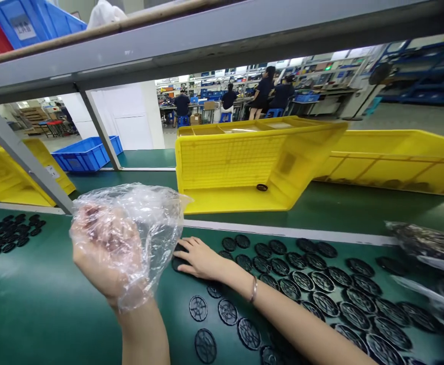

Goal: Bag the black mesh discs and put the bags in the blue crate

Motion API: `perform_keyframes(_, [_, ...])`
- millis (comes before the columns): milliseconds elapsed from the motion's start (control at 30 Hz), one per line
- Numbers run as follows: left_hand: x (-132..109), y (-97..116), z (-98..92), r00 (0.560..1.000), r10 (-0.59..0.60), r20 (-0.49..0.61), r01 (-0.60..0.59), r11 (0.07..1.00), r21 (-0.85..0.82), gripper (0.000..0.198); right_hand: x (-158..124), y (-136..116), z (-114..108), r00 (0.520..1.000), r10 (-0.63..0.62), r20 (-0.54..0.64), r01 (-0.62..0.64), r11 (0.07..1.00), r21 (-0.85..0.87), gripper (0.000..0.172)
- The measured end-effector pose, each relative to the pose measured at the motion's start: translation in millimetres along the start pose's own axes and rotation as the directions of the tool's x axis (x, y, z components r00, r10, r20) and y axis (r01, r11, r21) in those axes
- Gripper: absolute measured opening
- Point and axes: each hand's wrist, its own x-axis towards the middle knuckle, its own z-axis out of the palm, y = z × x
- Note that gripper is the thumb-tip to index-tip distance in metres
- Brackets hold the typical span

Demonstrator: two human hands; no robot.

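My left hand (108, 248) is raised over the bench with its fingers curled inside a crumpled clear plastic bag (157, 213). The film drapes over the fingers and hangs toward the right. My right hand (199, 258), with a bracelet on its wrist, reaches across the bench. Its thumb and fingers are around a black round part (178, 262), mostly hidden beneath them. Several more black openwork discs (227, 311) lie close below that hand. A wide spread of similar discs (323, 281) covers the bench to the right of the forearm.
A tilted yellow bin (222, 167) with one dark disc inside stands behind my hands. Another yellow bin (393, 162) is to its right, a blue crate (87, 153) to its left. Bagged parts (427, 241) lie far right, more discs (9, 235) far left. A shelf beam (207, 40) crosses overhead.
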Motion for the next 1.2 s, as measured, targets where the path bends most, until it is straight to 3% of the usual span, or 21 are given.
perform_keyframes(100, [-4,-9,0.7,0.997,0.043,0.065,-0.048,0.995,0.083,0.028,-33,7,-6,0.994,0.037,-0.104,-0.041,0.999,-0.035,0.052])
perform_keyframes(133, [-6,-14,-0.1,0.993,0.035,0.113,-0.050,0.991,0.127,0.028,-49,8,-12,0.975,0.063,-0.215,-0.076,0.996,-0.052,0.049])
perform_keyframes(167, [-10,-21,-1.5,0.984,0.013,0.179,-0.047,0.981,0.190,0.025,-67,6,-21,0.922,0.087,-0.377,-0.119,0.991,-0.065,0.045])
perform_keyframes(200, [-14,-29,-3.1,0.967,-0.022,0.254,-0.049,0.962,0.269,0.019,-85,1,-32,0.820,0.089,-0.566,-0.155,0.985,-0.070,0.040])
perform_keyframes(233, [-20,-36,-4.8,0.942,-0.062,0.330,-0.065,0.930,0.361,0.013,-102,-7,-43,0.672,0.046,-0.739,-0.158,0.984,-0.082,0.035])
perform_keyframes(267, [-25,-44,-6.2,0.908,-0.111,0.405,-0.095,0.885,0.456,0.010,-118,-17,-53,0.504,-0.032,-0.863,-0.124,0.986,-0.109,0.029])
perform_keyframes(300, [-32,-51,-7.3,0.860,-0.174,0.480,-0.136,0.828,0.544,0.014,-131,-28,-63,0.380,-0.147,-0.913,-0.054,0.982,-0.180,0.028])
perform_keyframes(333, [-38,-57,-8.1,0.802,-0.238,0.548,-0.189,0.769,0.610,0.018,-141,-39,-70,0.332,-0.275,-0.902,0.020,0.958,-0.285,0.031])
perform_keyframes(367, [-44,-62,-8.4,0.738,-0.301,0.604,-0.246,0.714,0.656,0.019,-149,-47,-76,0.349,-0.364,-0.864,0.040,0.927,-0.374,0.034])
perform_keyframes(400, [-49,-65,-8.6,0.669,-0.365,0.648,-0.304,0.661,0.686,0.019,-154,-52,-79,0.413,-0.405,-0.816,0.017,0.899,-0.438,0.036])
perform_keyframes(467, [-56,-68,-8.7,0.554,-0.451,0.699,-0.425,0.569,0.704,0.016,-165,-51,-81,0.561,-0.336,-0.756,-0.141,0.862,-0.487,0.032])
perform_keyframes(533, [-56,-69,-9.2,0.517,-0.472,0.714,-0.524,0.484,0.700,0.016,-187,-39,-78,0.621,-0.224,-0.751,-0.264,0.843,-0.469,0.026])
perform_keyframes(600, [-52,-71,-9.8,0.515,-0.480,0.710,-0.582,0.411,0.701,0.018,-223,-28,-72,0.607,-0.177,-0.775,-0.282,0.864,-0.418,0.024])
perform_keyframes(700, [-43,-78,-11.1,0.565,-0.457,0.687,-0.597,0.347,0.723,0.021,-285,-30,-51,0.463,-0.014,-0.886,-0.434,0.868,-0.240,0.026])
perform_keyframes(767, [-39,-83,-12.0,0.624,-0.412,0.664,-0.574,0.336,0.747,0.022,-316,-37,-27,0.392,0.153,-0.907,-0.591,0.798,-0.121,0.025])
perform_keyframes(900, [-35,-84,-13.0,0.682,-0.343,0.646,-0.552,0.339,0.762,0.023,-338,-48,43,0.459,0.335,-0.823,-0.747,0.647,-0.153,0.028])
perform_keyframes(1000, [-36,-81,-12.5,0.696,-0.325,0.640,-0.551,0.329,0.767,0.023,-336,-53,88,0.465,0.390,-0.794,-0.794,0.580,-0.180,0.026])
perform_keyframes(1100, [-38,-80,-11.5,0.687,-0.331,0.647,-0.568,0.311,0.762,0.023,-335,-53,103,0.451,0.502,-0.738,-0.823,0.554,-0.125,0.030])
perform_keyframes(1200, [-39,-81,-11.4,0.692,-0.336,0.638,-0.578,0.272,0.770,0.024,-334,-43,95,0.368,0.577,-0.729,-0.873,0.485,-0.057,0.029])
